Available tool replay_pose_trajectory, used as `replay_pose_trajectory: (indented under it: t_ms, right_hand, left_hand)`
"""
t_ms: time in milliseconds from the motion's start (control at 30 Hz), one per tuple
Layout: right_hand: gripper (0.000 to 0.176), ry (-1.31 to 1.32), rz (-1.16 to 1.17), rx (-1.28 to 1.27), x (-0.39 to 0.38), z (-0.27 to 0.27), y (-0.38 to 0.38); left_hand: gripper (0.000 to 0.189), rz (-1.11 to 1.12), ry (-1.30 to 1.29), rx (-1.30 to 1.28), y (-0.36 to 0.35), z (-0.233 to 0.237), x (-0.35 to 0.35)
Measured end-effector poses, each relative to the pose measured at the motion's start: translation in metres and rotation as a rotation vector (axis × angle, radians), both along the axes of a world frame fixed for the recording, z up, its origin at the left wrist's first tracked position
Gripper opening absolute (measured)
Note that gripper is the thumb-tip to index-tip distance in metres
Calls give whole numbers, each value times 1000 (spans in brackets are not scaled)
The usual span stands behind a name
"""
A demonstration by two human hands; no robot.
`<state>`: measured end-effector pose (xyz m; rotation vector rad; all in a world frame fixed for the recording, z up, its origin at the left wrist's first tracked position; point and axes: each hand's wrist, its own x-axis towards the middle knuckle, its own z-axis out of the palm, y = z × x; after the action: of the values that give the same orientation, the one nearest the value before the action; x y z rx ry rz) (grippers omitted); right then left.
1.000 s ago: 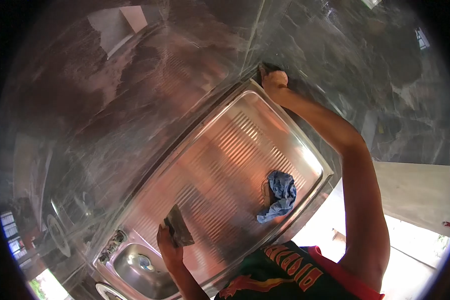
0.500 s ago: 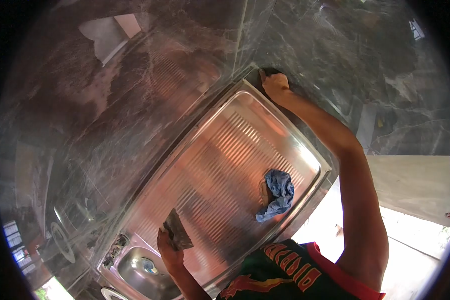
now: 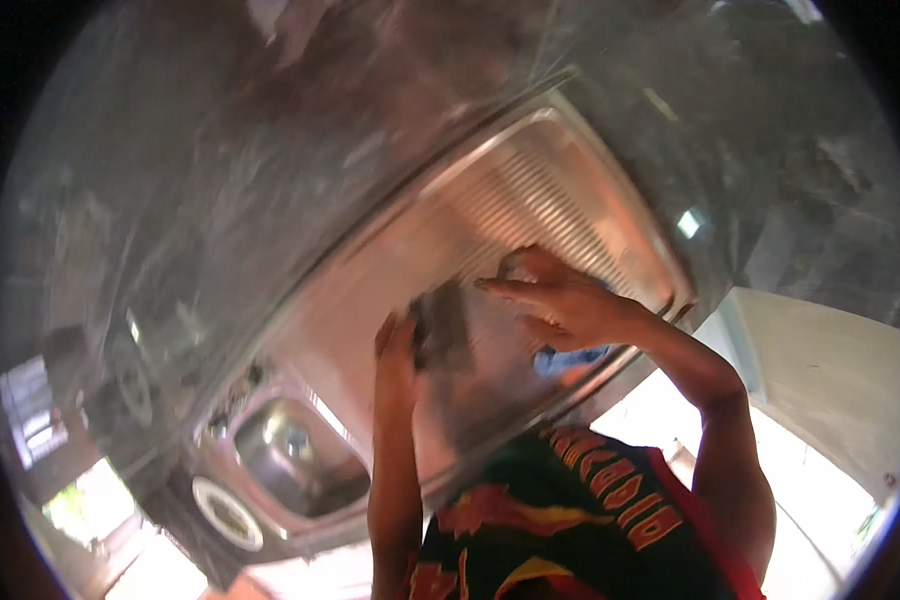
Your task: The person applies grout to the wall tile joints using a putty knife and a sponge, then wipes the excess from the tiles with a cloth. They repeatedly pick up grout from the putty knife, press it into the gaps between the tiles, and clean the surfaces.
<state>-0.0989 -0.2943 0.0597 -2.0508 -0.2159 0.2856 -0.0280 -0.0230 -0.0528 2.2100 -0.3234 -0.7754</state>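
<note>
My left hand (image 3: 397, 345) is closed on the edge of a flat, dark rectangular piece (image 3: 448, 328), blurred by motion, over the ribbed metal sink unit (image 3: 370, 290). Its material does not show clearly. To the right, my right hand (image 3: 560, 300) reaches toward that piece with fingers stretched and apart, also smeared by motion; I see nothing clearly held in it. Partly covered by this hand, a crumpled blue cloth (image 3: 560, 360) lies on the drainboard near its front edge.
The sink bowl (image 3: 300, 455) is at the lower left, with a white-rimmed round object (image 3: 227, 513) beside it. Dark marbled wall panels (image 3: 220, 200) meet the unit's back and right sides. A pale panel (image 3: 820, 350) stands at the right.
My right hand has left the unit's far corner and come back over the drainboard. My left hand has moved up and right with the flat piece. The view has shifted.
</note>
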Motion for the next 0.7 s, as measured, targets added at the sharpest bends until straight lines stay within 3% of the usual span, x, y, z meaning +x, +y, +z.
replay_pose_trajectory:
  t_ms: [33,67,100,133,200,333,433,500,633,700]
  right_hand:
    - [54,-179,-57,-72,-9,-4,12]
    - [53,-366,-129,-156,-15,-7,19]
    - [50,-357,-187,-104,-21,-8,22]
    - [50,-370,-181,-95,-27,-10,27]
    - [44,-414,-246,-92,-36,-9,32]
    - [46,-451,-272,-63,-45,0,44]
    - [44,-449,-192,-180,-48,6,44]
    - [46,-422,-219,41,-50,7,41]
    - [46,-288,-322,201,-47,16,38]
    - [47,-512,-287,-272,-42,11,40]
  left_hand:
    - [37,411,228,-499,-29,30,0]
    - [35,499,435,-593,-47,56,7]
    - [33,570,638,-706,-58,70,14]
    - [33,575,621,-707,-56,67,16]
    - [34,353,623,-721,-54,60,19]
    - [35,254,579,-694,-57,78,11]
    - [36,309,576,-693,-62,88,1]
    - [43,607,666,-697,-64,84,-4]
    - [54,467,716,-736,-58,97,4]
    - [59,329,752,-786,-54,100,3]
